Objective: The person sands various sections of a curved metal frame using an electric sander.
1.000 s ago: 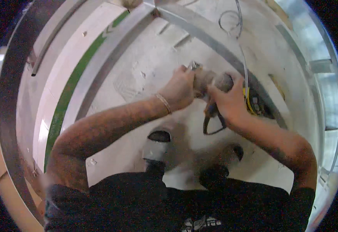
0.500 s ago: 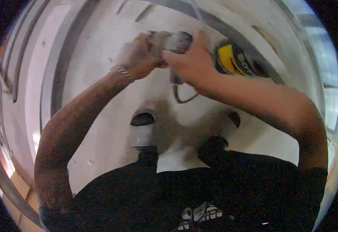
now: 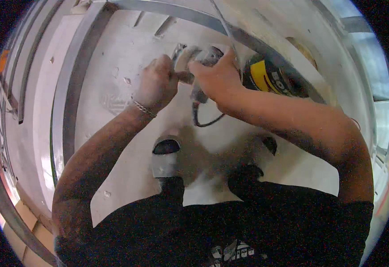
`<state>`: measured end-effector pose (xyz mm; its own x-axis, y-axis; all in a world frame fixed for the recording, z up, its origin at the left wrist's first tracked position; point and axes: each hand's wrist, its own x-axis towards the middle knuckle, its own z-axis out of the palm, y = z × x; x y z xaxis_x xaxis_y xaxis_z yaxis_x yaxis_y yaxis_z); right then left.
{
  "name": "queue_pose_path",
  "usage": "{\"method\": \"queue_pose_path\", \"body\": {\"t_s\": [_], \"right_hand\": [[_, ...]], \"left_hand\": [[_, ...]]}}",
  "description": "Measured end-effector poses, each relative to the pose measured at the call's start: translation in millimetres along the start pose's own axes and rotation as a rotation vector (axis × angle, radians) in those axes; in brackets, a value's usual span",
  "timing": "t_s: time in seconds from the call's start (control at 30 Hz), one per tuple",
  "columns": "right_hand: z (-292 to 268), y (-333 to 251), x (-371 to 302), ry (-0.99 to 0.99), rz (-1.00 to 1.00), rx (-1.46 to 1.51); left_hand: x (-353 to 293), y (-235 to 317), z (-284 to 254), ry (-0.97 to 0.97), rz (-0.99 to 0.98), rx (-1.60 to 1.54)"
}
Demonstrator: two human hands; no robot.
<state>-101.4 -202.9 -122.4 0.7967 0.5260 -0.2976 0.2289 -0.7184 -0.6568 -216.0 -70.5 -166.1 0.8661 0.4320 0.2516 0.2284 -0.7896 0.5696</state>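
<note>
A dusty grey and black corded power tool (image 3: 199,55), apparently an angle grinder, is between my hands at the upper middle, over a pale surface. My right hand (image 3: 216,80) is wrapped round its body from the right. On the other side my left hand (image 3: 159,80) is closed in a fist against a short bar at the tool's side, seemingly its handle. The fingers partly hide that grip. A dark cable (image 3: 195,119) loops out below the body. The tool's working face is hidden.
To the right stands a dark bucket (image 3: 252,78) with a yellow and black label. A grey metal rail (image 3: 81,62) curves along the left and across the top. My dusty shoes (image 3: 165,160) are on the pale floor below the tool. Another cable (image 3: 223,22) hangs at the top.
The whole view has shifted, so hands, tool and shoes appear slightly lower. The tool and my left hand were blurrier before. Both hands keep their hold.
</note>
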Motion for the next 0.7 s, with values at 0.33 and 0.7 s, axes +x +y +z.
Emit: {"method": "queue_pose_path", "body": {"t_s": [0.33, 0.7], "right_hand": [[-44, 29, -8, -0.174, -0.340, -0.028], [-67, 11, 18, -0.170, -0.713, -0.066]], "left_hand": [[50, -43, -15, -0.657, -0.506, -0.424], [51, -90, 0, -0.563, -0.589, -0.420]]}}
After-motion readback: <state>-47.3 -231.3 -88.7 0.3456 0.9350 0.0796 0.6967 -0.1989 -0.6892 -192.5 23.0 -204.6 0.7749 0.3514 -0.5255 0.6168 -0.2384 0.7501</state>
